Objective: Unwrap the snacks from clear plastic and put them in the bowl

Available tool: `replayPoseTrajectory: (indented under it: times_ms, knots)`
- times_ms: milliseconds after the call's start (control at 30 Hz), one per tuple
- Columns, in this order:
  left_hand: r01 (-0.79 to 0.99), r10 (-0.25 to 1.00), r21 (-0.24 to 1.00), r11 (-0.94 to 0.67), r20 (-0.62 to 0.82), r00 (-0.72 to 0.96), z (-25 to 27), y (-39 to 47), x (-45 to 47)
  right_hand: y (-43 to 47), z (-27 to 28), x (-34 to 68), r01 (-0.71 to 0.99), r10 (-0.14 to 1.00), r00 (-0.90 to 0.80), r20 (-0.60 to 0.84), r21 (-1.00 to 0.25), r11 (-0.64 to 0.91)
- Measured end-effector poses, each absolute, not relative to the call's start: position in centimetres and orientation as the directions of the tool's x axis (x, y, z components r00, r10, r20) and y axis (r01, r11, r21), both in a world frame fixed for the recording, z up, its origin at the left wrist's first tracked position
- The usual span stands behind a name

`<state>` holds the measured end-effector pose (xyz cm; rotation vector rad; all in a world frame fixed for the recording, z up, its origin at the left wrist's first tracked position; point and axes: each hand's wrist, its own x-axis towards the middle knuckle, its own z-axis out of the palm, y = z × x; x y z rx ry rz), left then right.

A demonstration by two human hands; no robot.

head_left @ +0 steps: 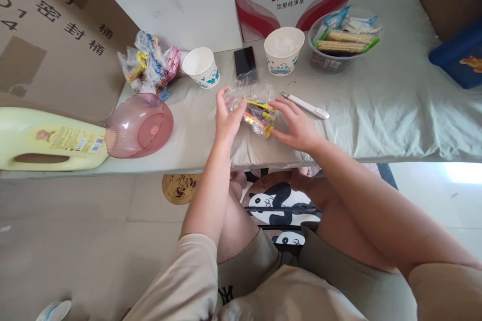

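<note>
On the cloth-covered surface in front of me lies a clear plastic bag (259, 116) with several small, brightly coloured stick-like items in it. My left hand (228, 119) grips the bag's left side, thumb over the plastic. At its right edge is my right hand (295, 124), thumb and fingers apart, the tips touching or very close to the yellow ends of the items. Just beyond my right hand lies a white utility knife (307, 105). A black phone (245, 63) lies behind the bag.
Two paper cups (202, 67) stand behind, the right paper cup (283, 52) holding something white. A plastic bowl (327, 63) holds packets. Left are bagged items (152, 65), a pink bowl (139, 125) and a yellow jug (52, 138). Boxes (176, 10) line the back.
</note>
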<state>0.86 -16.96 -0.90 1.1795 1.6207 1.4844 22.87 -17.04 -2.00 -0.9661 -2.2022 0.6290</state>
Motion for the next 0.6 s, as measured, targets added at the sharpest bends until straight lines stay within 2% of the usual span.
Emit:
replayPoseTrajectory:
  times_ms: [67, 133, 233, 300, 400, 500, 600]
  knots:
    - [0.365, 0.903, 0.931, -0.005, 0.161, -0.398, -1.0, -17.7, 0.3, -17.1, -2.3, 22.3, 0.470, 0.753, -0.561, 0.344, -0.616, 0.632]
    - [0.463, 0.888, 0.883, 0.071, 0.156, -0.433, -1.0, -18.3, -0.3, -16.9, -2.5, 22.4, 0.501, 0.752, -0.555, 0.356, -0.578, 0.644]
    - [0.504, 0.859, 0.852, 0.142, 0.148, -0.491, -1.0, -18.6, -1.5, -16.3, -2.4, 23.9, 0.575, 0.790, -0.439, 0.427, -0.542, 0.613]
    - [0.494, 0.849, 0.862, 0.109, 0.177, -0.497, -1.3, -18.4, -2.1, -16.1, -1.9, 25.1, 0.630, 0.826, -0.321, 0.464, -0.546, 0.552]
    - [0.422, 0.841, 0.906, 0.016, 0.216, -0.495, -1.6, -18.2, -2.5, -16.6, -0.5, 25.6, 0.637, 0.838, -0.258, 0.480, -0.568, 0.521]
    - [0.253, 0.834, 0.967, -0.018, 0.154, -0.530, -1.3, -18.3, -2.0, -17.7, 0.6, 23.9, 0.599, 0.810, -0.376, 0.449, -0.549, 0.583]
    - [0.031, 0.841, 1.000, -0.003, 0.019, -0.541, -0.3, -18.6, -1.5, -18.2, 0.9, 21.7, 0.656, 0.799, -0.491, 0.347, -0.457, 0.601]
